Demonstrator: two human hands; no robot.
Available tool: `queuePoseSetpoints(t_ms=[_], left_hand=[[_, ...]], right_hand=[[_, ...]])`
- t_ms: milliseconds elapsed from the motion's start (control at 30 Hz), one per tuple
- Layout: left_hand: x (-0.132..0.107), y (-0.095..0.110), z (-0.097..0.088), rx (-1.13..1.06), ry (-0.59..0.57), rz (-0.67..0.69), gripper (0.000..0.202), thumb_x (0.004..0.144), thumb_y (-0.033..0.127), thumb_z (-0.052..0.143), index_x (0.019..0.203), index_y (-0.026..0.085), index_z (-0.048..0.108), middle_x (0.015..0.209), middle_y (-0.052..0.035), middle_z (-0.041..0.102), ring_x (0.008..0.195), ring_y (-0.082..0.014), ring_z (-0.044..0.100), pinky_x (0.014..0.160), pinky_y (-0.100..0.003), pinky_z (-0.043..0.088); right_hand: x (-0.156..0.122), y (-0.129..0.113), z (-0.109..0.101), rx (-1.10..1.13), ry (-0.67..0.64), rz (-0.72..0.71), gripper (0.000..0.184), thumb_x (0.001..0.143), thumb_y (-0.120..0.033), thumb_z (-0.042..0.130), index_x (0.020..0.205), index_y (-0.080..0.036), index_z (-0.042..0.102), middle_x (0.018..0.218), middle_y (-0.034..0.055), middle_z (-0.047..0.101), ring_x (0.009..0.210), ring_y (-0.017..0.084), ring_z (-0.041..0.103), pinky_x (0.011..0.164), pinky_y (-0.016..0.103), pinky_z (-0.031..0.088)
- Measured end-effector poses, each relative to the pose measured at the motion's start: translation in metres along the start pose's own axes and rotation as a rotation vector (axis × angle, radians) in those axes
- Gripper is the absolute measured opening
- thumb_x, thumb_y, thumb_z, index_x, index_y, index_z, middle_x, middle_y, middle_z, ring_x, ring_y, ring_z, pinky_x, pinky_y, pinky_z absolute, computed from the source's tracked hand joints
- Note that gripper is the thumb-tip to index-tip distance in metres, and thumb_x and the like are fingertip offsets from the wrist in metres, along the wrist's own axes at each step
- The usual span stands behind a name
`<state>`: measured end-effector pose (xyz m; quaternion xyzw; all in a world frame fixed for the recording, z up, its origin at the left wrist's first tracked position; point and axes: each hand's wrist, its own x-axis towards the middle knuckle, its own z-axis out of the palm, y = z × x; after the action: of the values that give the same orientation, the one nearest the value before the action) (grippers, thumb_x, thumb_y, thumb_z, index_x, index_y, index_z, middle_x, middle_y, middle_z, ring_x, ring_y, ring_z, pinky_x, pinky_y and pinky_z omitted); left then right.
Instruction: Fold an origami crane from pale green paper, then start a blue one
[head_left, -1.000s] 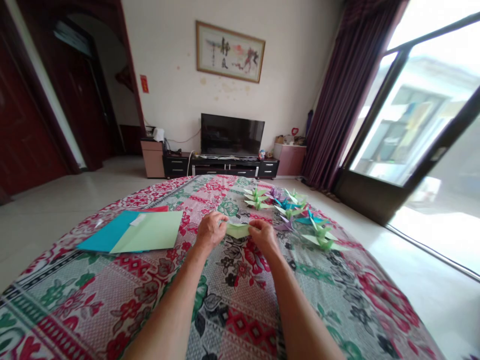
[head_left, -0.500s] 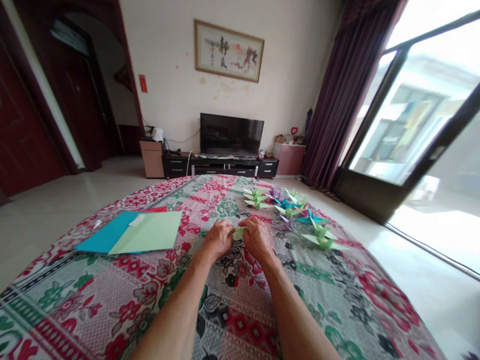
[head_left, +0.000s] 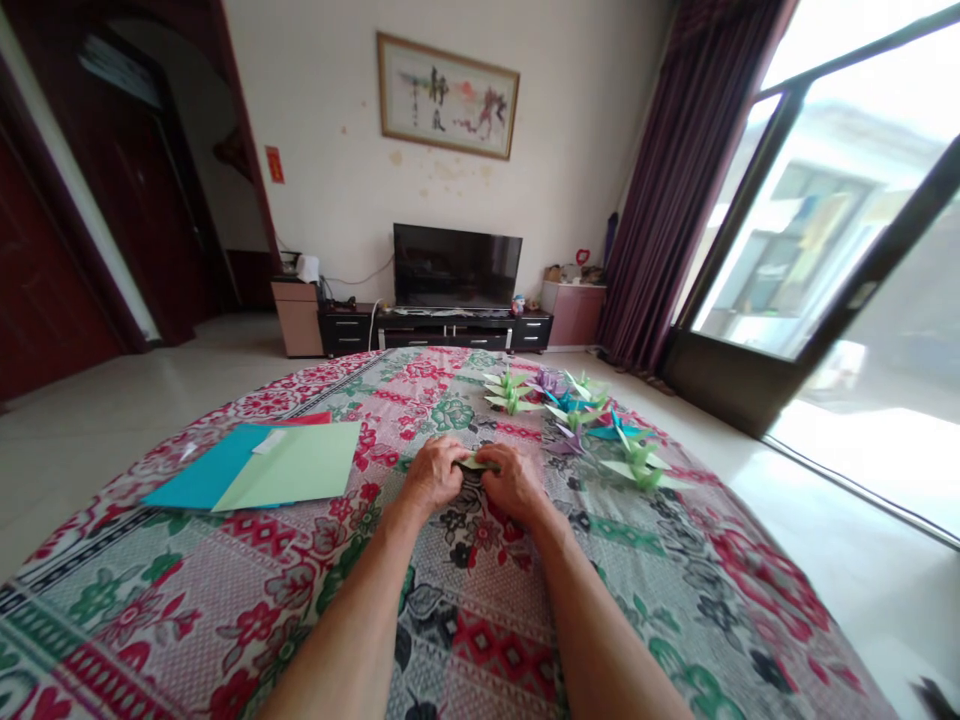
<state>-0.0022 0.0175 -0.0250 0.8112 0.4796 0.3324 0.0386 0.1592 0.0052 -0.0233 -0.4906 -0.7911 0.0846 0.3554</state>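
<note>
Between my two hands is a small folded piece of light green paper, held just above the patterned tablecloth. My left hand pinches its left end, and my right hand pinches the right end. Most of the paper is hidden behind my fingers. Off to the right of my hands stand several folded paper cranes, among them a green crane, a purple crane and a blue crane.
On the left lies a stack of paper sheets, a light green sheet over a blue sheet, with a red edge behind. The round table's far edge faces a television on a low cabinet. A glass door is at the right.
The green paper between my fingers looks narrower and tilted away, with less of its face showing. My hands stay close together, and the whole view has shifted slightly.
</note>
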Motion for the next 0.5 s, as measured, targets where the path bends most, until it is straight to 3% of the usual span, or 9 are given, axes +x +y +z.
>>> queuePoseSetpoints(t_ms=[233, 500], left_hand=[[-0.0024, -0.0014, 0.0003, -0.103, 0.000, -0.029, 0.014, 0.073, 0.012, 0.056, 0.079, 0.018, 0.067, 0.088, -0.0052, 0.066, 0.089, -0.0176, 0.057, 0.087, -0.032, 0.043], [0.0012, -0.0037, 0.0004, -0.134, -0.020, -0.085, 0.011, 0.071, 0.013, 0.057, 0.069, 0.017, 0.067, 0.085, -0.0051, 0.064, 0.084, -0.0153, 0.058, 0.082, -0.027, 0.043]], right_hand=[[-0.0015, -0.0026, 0.0004, 0.047, 0.018, 0.026, 0.020, 0.070, -0.011, 0.053, 0.080, -0.021, 0.068, 0.094, 0.0030, 0.067, 0.091, 0.016, 0.060, 0.087, 0.026, 0.041], [-0.0005, -0.0027, -0.0002, 0.116, 0.040, 0.073, 0.017, 0.069, -0.011, 0.055, 0.068, -0.021, 0.069, 0.090, 0.0030, 0.068, 0.085, 0.014, 0.062, 0.081, 0.024, 0.044]])
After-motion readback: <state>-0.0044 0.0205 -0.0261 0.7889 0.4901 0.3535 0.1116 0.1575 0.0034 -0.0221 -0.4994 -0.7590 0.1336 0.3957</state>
